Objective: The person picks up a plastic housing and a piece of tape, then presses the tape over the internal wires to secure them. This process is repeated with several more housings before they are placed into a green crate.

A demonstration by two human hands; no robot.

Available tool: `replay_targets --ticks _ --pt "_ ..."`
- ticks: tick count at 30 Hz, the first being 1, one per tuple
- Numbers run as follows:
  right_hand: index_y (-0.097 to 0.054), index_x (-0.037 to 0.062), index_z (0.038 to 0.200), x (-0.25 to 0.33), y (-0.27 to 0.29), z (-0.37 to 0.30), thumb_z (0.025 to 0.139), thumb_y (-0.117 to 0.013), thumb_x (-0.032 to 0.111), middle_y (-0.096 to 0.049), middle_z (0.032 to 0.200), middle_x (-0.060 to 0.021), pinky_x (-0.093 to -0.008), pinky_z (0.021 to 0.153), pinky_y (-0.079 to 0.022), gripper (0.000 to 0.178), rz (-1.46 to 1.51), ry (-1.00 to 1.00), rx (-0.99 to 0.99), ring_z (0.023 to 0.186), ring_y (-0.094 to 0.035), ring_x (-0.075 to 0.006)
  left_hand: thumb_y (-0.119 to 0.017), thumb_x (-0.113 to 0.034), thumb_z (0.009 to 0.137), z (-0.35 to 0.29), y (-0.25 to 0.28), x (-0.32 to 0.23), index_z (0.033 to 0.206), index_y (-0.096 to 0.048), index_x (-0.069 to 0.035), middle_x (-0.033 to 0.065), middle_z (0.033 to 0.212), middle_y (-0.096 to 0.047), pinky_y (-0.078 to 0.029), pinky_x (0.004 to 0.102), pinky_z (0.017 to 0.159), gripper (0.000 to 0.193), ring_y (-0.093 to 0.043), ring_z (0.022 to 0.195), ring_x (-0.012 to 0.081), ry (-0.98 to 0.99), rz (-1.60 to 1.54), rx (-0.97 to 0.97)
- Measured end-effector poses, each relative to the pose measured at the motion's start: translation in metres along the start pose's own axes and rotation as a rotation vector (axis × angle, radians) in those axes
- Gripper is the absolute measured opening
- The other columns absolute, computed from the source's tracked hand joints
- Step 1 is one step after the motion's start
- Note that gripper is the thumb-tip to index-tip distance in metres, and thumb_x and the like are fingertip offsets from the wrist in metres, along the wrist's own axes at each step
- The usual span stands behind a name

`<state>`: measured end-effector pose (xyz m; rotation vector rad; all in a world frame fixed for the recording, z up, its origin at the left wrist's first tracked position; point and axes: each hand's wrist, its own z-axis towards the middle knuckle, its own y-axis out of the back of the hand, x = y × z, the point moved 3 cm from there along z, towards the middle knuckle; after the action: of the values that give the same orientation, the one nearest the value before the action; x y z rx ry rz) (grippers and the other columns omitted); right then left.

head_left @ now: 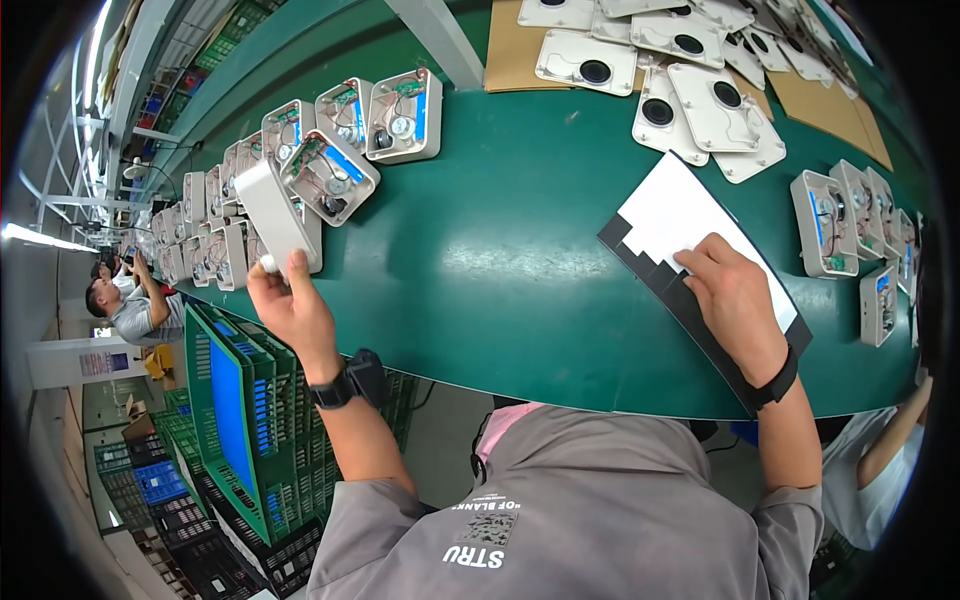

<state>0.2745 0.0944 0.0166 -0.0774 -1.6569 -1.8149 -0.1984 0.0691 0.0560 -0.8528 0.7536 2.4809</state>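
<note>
On the left, my left hand point(296, 318) is closed around the lower end of a white plastic housing point(268, 208), its thumb on the near side. A small white cover or piece shows at one fingertip. The housing is tilted among other open housings point(333, 178) with wires, a round speaker and a blue strip inside. My right hand point(735, 300) rests on a black-and-white sheet point(695, 205) lying aslant on the table. Its thumb and fingers pinch at the stepped border between the white area and the black squares; whatever is between the fingertips is too small to make out.
White cover plates point(655, 112) with round black speakers pile up on cardboard point(510, 55) at the back right. More open housings point(828, 225) stand on the green table point(480, 260) at far right. Green crates point(262, 400) stack beside the table's left front edge. Other people sit on both sides.
</note>
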Motion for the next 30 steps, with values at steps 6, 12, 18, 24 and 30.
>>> replay_targets --ticks 6,12,18,24,30 --pt "-0.068 0.0031 0.084 -0.008 -0.007 -0.003 0.085 -0.071 0.004 -0.063 0.088 -0.0104 -0.0399 0.068 -0.054 0.004 -0.192 0.066 0.035 0.078 -0.066 -0.0326 -0.08 -0.005 0.088 -0.058 -0.004 -0.053 0.102 -0.059 0.001 0.0116 0.096 -0.061 -0.05 0.0343 0.082 0.026 -0.062 0.087 0.0245 -0.16 0.176 0.353" --pt "-0.065 0.0033 0.093 -0.003 -0.004 0.0 0.088 -0.067 0.003 -0.061 0.087 -0.0118 -0.0409 0.068 -0.054 0.005 -0.131 0.052 0.085 0.077 -0.066 -0.0346 -0.082 -0.005 0.081 -0.119 -0.053 -0.106 0.1 -0.06 -0.003 0.0113 0.096 -0.062 -0.054 0.0463 0.091 0.029 -0.063 0.091 0.0283 -0.616 0.016 0.729" --pt "-0.06 0.0015 0.096 -0.004 0.016 -0.008 0.092 -0.063 0.001 -0.063 0.09 -0.0142 -0.041 0.074 -0.053 0.005 -0.002 -0.019 0.202 0.083 -0.065 -0.0365 -0.084 -0.006 0.075 -0.135 -0.059 -0.113 0.103 -0.061 -0.003 0.0104 0.097 -0.063 -0.054 0.0523 0.097 0.036 -0.064 0.097 0.0309 -0.721 -0.106 0.981" --pt "-0.056 -0.0001 0.097 -0.015 0.024 -0.011 0.096 -0.059 -0.001 -0.067 0.098 -0.0156 -0.0389 0.083 -0.052 0.003 0.213 -0.198 0.23 0.09 -0.065 -0.0347 -0.085 -0.018 0.076 -0.123 -0.065 -0.106 0.108 -0.061 -0.001 0.0125 0.108 -0.066 -0.053 0.0528 0.095 0.043 -0.064 0.102 0.0351 -0.615 -0.214 0.972" --pt "-0.056 0.0 0.097 -0.011 0.019 -0.015 0.097 -0.058 -0.002 -0.068 0.098 -0.0148 -0.0376 0.083 -0.052 0.002 0.212 -0.211 0.188 0.091 -0.066 -0.032 -0.084 -0.023 0.082 -0.112 -0.081 -0.13 0.121 -0.055 -0.002 0.016 0.126 -0.066 -0.051 0.053 0.096 0.053 -0.064 0.105 0.0401 -0.49 -0.252 0.786"
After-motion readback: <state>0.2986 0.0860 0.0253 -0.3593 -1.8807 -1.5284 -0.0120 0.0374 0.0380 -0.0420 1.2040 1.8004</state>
